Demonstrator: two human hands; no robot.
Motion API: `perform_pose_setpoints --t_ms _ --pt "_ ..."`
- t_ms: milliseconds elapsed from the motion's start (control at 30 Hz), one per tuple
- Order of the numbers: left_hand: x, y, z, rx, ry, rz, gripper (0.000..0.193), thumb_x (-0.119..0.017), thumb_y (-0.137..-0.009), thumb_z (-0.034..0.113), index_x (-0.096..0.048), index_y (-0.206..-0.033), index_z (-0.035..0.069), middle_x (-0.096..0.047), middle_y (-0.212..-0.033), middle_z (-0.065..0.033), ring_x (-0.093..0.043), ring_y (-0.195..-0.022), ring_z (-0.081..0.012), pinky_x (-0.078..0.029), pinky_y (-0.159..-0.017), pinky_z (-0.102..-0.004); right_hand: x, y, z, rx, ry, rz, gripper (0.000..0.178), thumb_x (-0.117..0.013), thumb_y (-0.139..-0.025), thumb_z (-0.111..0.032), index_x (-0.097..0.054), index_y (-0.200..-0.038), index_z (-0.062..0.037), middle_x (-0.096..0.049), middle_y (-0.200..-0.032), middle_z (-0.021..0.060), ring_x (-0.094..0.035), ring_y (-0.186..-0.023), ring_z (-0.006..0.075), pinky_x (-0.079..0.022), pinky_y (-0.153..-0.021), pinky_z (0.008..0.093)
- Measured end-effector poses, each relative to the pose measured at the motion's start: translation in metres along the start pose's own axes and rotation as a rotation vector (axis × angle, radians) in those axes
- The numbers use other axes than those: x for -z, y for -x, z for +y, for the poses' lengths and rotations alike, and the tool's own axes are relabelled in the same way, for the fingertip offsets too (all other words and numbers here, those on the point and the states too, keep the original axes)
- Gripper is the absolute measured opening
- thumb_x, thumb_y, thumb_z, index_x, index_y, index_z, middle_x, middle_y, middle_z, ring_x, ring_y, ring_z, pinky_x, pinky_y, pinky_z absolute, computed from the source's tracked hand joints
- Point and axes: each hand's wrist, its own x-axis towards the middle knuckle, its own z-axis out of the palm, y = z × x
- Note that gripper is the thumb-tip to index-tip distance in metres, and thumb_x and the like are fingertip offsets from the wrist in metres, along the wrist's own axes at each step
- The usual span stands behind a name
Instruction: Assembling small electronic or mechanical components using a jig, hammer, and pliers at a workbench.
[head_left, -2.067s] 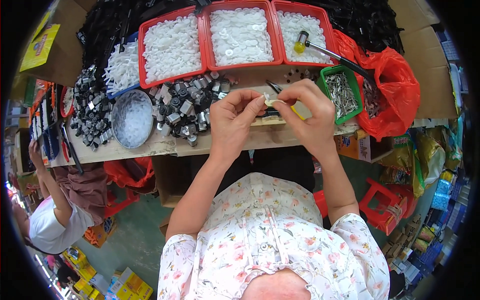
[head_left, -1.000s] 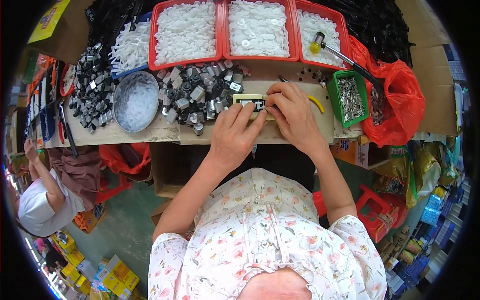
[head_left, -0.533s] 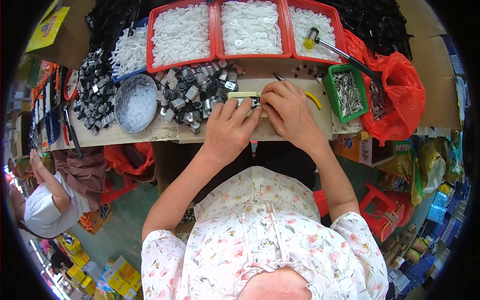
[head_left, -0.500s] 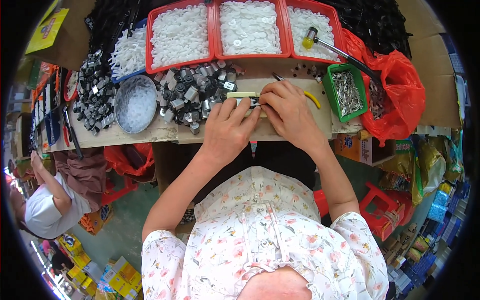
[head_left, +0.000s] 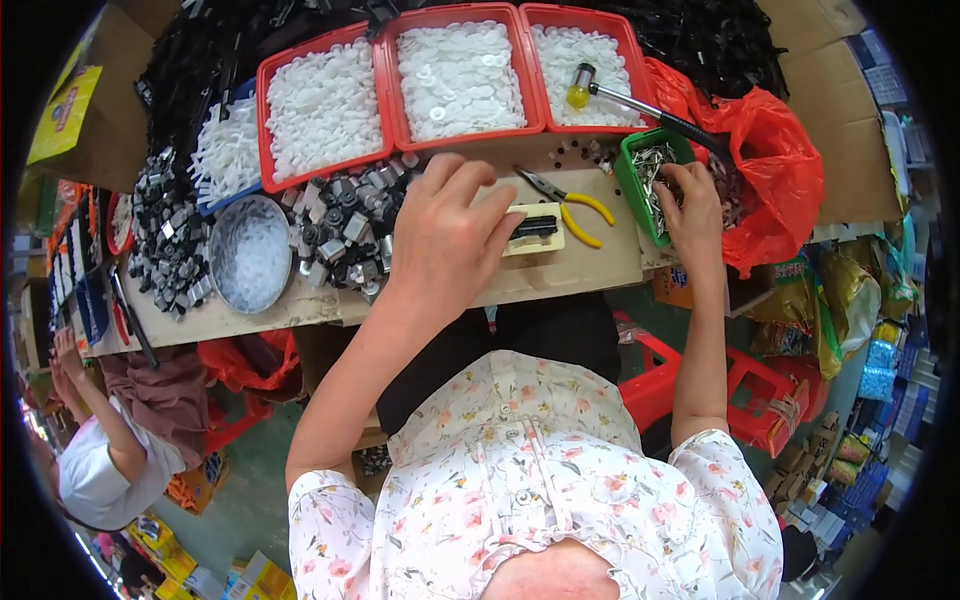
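Note:
My left hand (head_left: 445,235) hovers over the bench at the left side of a cream block fixture (head_left: 546,244). Its fingers are bent but spread, and nothing shows between them. A dark, narrow part (head_left: 534,227) lies in the fixture, its left end hidden by my thumb. My right hand (head_left: 694,210) reaches into a green plastic tray (head_left: 628,186) of thin silvery metal pieces (head_left: 650,160). Thumb and fingertips are at the pieces with a gap between them; no held piece can be made out. Yellow-handled pliers (head_left: 582,209) lie just beyond the fixture.
Three red trays (head_left: 392,100) of white plastic parts line the back, with a hammer (head_left: 640,106) across the right one. Small motor-like metal parts (head_left: 335,225) and a round metal bowl (head_left: 250,255) are left. A red plastic bag (head_left: 790,170) stands right. Another person (head_left: 110,450) sits far left.
My right hand has left the fixture and moved right into the green tray. My left hand has lifted off and shifted left, uncovering the dark part and the pliers. The view has shifted slightly.

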Motion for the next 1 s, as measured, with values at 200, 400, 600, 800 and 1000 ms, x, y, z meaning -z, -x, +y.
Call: perform_pose_setpoints --t_ms 200,400,600,800,1000 --pt "-0.034 -0.065 -0.009 -0.062 -0.026 0.011 0.008 -0.075 -0.073 0.007 -0.072 -0.079 0.002 -0.065 -0.089 -0.0110 -0.059 -0.093 -0.0301 -0.051 -0.078 -0.0408 -0.006 -0.007 -0.007 -0.046 -0.027 -0.039 0.010 -0.067 -0.086 -0.001 -0.066 -0.095 0.0024 -0.062 -0.093 0.0165 -0.063 -0.088 0.0355 -0.048 -0.075 0.0421" --pt "-0.076 -0.116 -0.037 -0.165 -0.153 -0.056 0.009 -0.070 -0.064 0.001 -0.072 -0.073 0.003 -0.067 -0.086 -0.0115 -0.060 -0.093 -0.0310 -0.051 -0.076 -0.0425 -0.007 -0.012 0.001 -0.012 -0.043 0.031 0.011 -0.068 -0.084 -0.001 -0.066 -0.095 0.0017 -0.062 -0.091 0.0156 -0.063 -0.086 0.0353 -0.048 -0.073 0.0432" --pt "-0.089 -0.135 -0.042 -0.295 -0.324 -0.181 0.005 -0.065 -0.073 0.008 -0.069 -0.074 0.009 -0.066 -0.078 -0.0072 -0.062 -0.093 -0.0283 -0.046 -0.078 -0.0432 -0.011 -0.015 0.007 0.035 -0.079 0.036 0.010 -0.067 -0.084 -0.002 -0.066 -0.093 0.0012 -0.063 -0.089 0.0148 -0.063 -0.087 0.0351 -0.048 -0.073 0.0437" --pt "-0.097 -0.136 -0.028 -0.370 -0.534 -0.298 0.004 -0.063 -0.076 0.010 -0.067 -0.076 0.010 -0.065 -0.073 -0.0064 -0.063 -0.088 -0.0260 -0.044 -0.076 -0.0422 -0.013 -0.015 0.012 0.051 -0.115 0.035 0.009 -0.068 -0.084 -0.003 -0.065 -0.091 0.0018 -0.062 -0.086 0.0155 -0.064 -0.084 0.0348 -0.048 -0.072 0.0436" --pt "-0.091 -0.127 -0.042 -0.317 -0.325 -0.241 0.004 -0.063 -0.075 0.005 -0.065 -0.079 0.005 -0.064 -0.072 -0.0099 -0.062 -0.087 -0.0298 -0.048 -0.080 -0.0406 -0.009 -0.014 0.013 0.012 -0.145 0.007 0.010 -0.069 -0.083 -0.002 -0.066 -0.091 0.0020 -0.062 -0.086 0.0153 -0.064 -0.084 0.0338 -0.049 -0.073 0.0423"
